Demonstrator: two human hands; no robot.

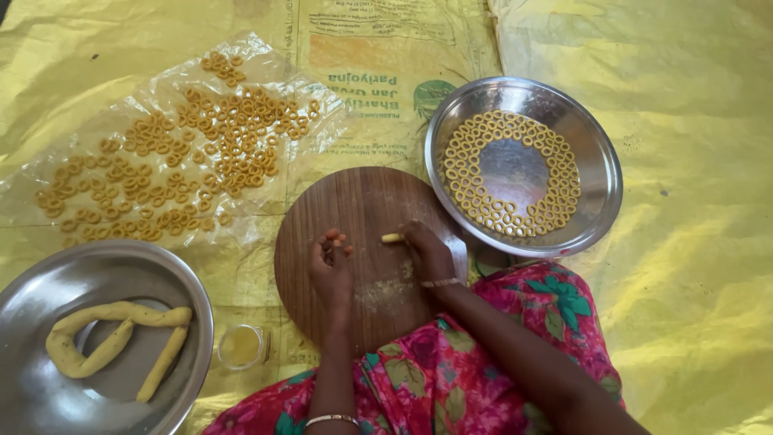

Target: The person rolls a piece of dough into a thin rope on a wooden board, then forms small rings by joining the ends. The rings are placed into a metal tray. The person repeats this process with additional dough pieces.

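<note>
Down at six o'clock the view cuts off both forearms, and the pink floral cloth (483, 354) over the lap hides where the round wooden board (362, 242) ends near its lower edge. The left-hand steel plate (32, 387) at eight o'clock runs off the frame, so part of its rim is lost. Small details on the fingertips are hard to read; whether dough sits under the left fingers I cannot tell.

Now the hands, both over the board at centre. The left hand (332, 266) lies knuckles up, fingers curled loosely inward and slightly spread, resting on the wood, gripping nothing that shows. The right hand (427, 251), just at its three o'clock, has its fingers drawn together, pinching one end of a short dough stick (392, 238) that pokes out toward nine o'clock and lies on the board. The two hands are near each other but not touching.

Around them: at two o'clock, a steel plate (600, 185) carrying pale dough rings (555, 153) laid in circles round a bare middle. At ten o'clock, a clear plastic sheet (48, 173) strewn with darker orange rings (233, 129). In the eight o'clock plate, long dough ropes (113, 318). Beside it, at seven o'clock, a small glass bowl (241, 346) with yellowish liquid. Yellow sacking (692, 97) lies under everything.
</note>
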